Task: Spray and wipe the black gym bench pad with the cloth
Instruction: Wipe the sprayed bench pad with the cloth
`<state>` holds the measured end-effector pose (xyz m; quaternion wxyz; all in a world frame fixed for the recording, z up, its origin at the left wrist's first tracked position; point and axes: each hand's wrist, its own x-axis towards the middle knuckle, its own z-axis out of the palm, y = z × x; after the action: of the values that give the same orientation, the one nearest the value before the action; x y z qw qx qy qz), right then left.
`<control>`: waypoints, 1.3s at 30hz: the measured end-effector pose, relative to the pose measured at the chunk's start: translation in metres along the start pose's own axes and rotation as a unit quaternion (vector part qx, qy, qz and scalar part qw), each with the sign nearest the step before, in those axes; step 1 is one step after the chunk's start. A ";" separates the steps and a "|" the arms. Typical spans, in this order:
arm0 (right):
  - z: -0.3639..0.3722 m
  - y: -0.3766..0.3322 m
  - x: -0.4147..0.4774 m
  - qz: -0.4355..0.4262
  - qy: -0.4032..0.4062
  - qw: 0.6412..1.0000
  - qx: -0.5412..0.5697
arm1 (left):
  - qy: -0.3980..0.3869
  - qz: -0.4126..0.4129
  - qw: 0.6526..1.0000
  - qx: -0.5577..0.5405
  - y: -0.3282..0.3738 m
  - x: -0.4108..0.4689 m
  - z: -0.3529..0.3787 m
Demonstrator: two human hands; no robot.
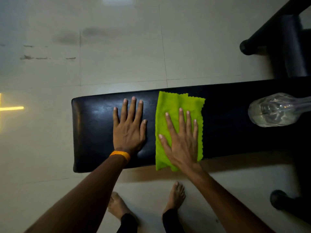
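The black gym bench pad [94, 132] runs left to right across the middle of the view. A bright green cloth [170, 105] lies spread across the pad, its near edge hanging over the front. My right hand [182, 140] presses flat on the cloth, fingers spread. My left hand [129, 128], with an orange band at the wrist, rests flat on the bare pad just left of the cloth and holds nothing. A clear plastic bottle [276, 110] lies on its side on the pad at the far right, away from both hands.
The floor is pale tile [117, 47] with dark scuff marks at the far left. A black bench frame [289, 44] with round feet stands at the upper right, another foot [277, 197] at the lower right. My bare feet [176, 194] are on the tile below the pad.
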<state>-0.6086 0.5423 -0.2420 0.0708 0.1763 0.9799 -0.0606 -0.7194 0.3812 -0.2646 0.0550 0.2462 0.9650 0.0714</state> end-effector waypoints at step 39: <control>-0.024 0.138 0.075 0.033 0.013 0.999 -0.012 | -0.006 0.152 0.986 -0.076 0.076 0.035 -0.005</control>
<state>-0.6315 0.6994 -0.2437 0.0624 0.2080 0.9751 -0.0441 -0.7151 0.4630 -0.2496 0.0675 0.3851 0.9080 0.1506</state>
